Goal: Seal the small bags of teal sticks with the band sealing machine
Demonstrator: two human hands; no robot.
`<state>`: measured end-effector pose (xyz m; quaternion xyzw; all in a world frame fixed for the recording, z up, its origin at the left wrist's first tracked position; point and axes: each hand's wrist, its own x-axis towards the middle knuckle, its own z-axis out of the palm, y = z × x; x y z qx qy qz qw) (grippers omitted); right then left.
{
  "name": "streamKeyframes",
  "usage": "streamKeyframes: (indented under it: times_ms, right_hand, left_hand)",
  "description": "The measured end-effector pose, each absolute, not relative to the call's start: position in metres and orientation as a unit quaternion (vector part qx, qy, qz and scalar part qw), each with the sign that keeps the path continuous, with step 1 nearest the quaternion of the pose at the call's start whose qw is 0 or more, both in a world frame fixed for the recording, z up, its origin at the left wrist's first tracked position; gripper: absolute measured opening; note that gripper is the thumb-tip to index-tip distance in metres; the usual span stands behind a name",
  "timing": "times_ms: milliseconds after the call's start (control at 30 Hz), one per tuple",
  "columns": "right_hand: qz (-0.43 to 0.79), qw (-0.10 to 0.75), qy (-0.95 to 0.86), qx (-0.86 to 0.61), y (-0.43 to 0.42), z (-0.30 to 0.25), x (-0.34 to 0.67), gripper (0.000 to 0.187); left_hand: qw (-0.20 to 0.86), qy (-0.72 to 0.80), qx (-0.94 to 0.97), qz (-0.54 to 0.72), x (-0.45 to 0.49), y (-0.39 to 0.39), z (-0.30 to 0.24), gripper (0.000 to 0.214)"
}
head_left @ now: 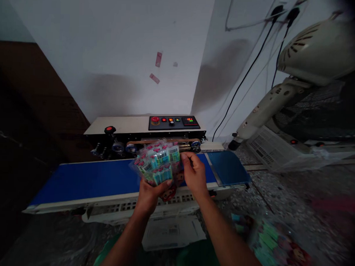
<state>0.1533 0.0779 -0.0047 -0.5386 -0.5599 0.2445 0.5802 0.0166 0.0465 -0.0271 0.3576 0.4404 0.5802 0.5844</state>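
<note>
Plastic packets (161, 161) | left hand (149, 194) below, clasping them | right hand (195, 174) beside, pinching edge

Left hand (148, 196) bare, right hand (196, 174) bare; forearms (217, 231) bare. Green patches (198, 258) below arms, too dim to tell if worn.

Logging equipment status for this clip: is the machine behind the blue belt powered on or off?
On. The machine has lit buttons on its control panel, and its display glows with red and green digits.
</note>
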Motion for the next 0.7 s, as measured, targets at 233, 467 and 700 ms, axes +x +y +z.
streamKeyframes:
  times_ms: [233, 467, 700]
  right_hand:
    - [0.096, 0.518, -0.524, -0.669, 0.092, -0.022, 0.198, 0.031]
    - [0.025, 0.221, -0.494, -0.841, 0.108, -0.046, 0.270, 0.035]
    - [0.059, 0.125, -0.468, -0.873, 0.136, -0.047, 0.265, 0.027]
  left_hand:
    - [0.610, 0.438, 0.357, 0.555, 0.014, 0.048, -0.027, 0.041]
    - [0.599, 0.460, 0.331, 0.567, 0.019, 0.046, -0.023, 0.047]
    - [0.602, 0.453, 0.342, 0.562, 0.019, 0.048, -0.026, 0.045]
